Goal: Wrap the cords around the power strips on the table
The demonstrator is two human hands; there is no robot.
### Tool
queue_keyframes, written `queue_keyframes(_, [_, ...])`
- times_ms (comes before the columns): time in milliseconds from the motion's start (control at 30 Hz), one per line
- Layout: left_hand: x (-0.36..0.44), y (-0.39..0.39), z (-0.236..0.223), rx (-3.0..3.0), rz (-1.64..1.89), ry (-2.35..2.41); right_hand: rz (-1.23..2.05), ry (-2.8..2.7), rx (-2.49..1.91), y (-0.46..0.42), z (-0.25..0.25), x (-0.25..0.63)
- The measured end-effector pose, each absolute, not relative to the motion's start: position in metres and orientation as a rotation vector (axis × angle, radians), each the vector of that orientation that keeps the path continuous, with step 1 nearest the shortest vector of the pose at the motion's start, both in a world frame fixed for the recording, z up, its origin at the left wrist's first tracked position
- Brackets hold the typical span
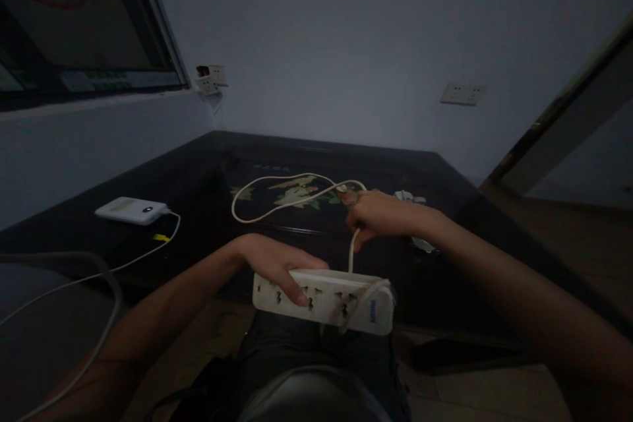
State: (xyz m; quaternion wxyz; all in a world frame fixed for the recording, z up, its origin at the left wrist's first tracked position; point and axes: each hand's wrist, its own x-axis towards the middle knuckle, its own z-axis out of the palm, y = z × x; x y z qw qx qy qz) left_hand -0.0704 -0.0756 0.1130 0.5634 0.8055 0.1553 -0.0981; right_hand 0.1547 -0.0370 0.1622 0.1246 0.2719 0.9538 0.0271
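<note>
A white power strip (324, 300) with several sockets and blue lettering is tilted toward me at the table's near edge, above my lap. My left hand (281, 267) grips it, thumb across the socket face and fingers behind. The strip's pale cord (277, 206) wraps over its right end, rises behind it, and lies in a long loop on the dark table. Beyond the strip, to the right, my right hand (368, 211) is closed around this cord; its fingertips are partly hidden.
A white power bank (131, 210) with a thin white cable (148, 249) lies at the left of the dark table (198, 171). Small pale objects (409, 197) sit behind my right forearm. Wall sockets (463, 93) are at the back, and a window (84, 20) is at left.
</note>
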Motion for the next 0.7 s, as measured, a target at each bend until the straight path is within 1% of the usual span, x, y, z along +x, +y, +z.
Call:
queue_keyframes(200, [-0.067,-0.074,0.108,2.163,-0.121,0.549,0.341,2.753,0.877,-0.033,0.174,0.152])
queue_keyframes(333, [-0.069,-0.074,0.102,2.227,-0.09,0.629,0.435,2.708,0.936,-0.043,0.182,0.147])
queue_keyframes(533, [-0.072,-0.077,0.099,2.224,-0.064,0.798,0.457,2.636,1.049,-0.06,0.189,0.136])
queue_keyframes(700, [-0.073,-0.083,0.091,2.138,0.137,0.751,0.451,2.77,0.944,-0.058,0.192,0.135])
